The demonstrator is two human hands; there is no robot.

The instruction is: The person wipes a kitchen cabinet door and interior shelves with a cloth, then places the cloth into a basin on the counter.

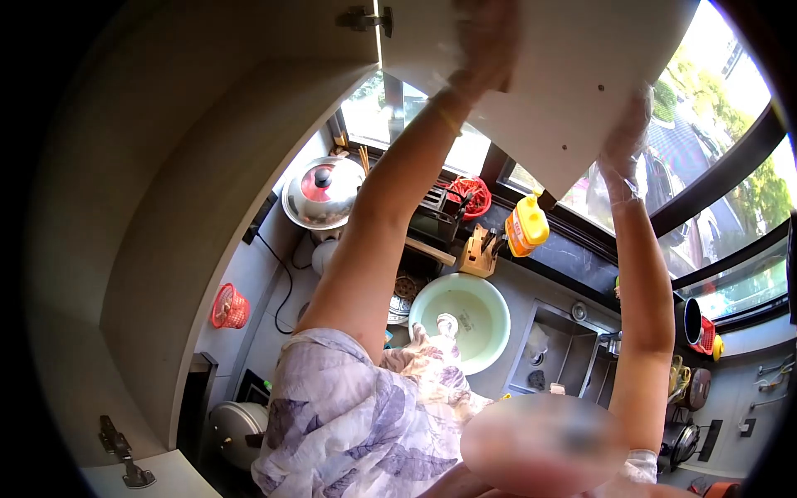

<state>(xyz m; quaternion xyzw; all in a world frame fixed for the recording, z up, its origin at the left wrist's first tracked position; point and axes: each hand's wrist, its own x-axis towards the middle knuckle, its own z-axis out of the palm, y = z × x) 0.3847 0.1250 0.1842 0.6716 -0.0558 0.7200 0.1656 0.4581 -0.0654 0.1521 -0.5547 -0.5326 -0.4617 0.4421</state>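
Note:
Both my arms reach up to a white cabinet door [573, 91] that swings out over the kitchen. My left hand [488, 46] lies against the broad face of the door near the top of the view. Motion smears its fingers, and I cannot make out whether anything is in them. At the door's right edge, my right hand [627, 137] wears a clear plastic glove and is closed around that edge. Part of its fingers is blurred. A metal hinge [361, 18] joins the door to the beige cabinet [174, 207] at left.
Below are a pale green basin [502, 319] with water, a sink [564, 336], a knife block [479, 251] and a yellow jug [526, 226]. A lidded pan [309, 207] and red baskets [471, 196] stand near the windows. A second hinge [124, 452] juts out lower left.

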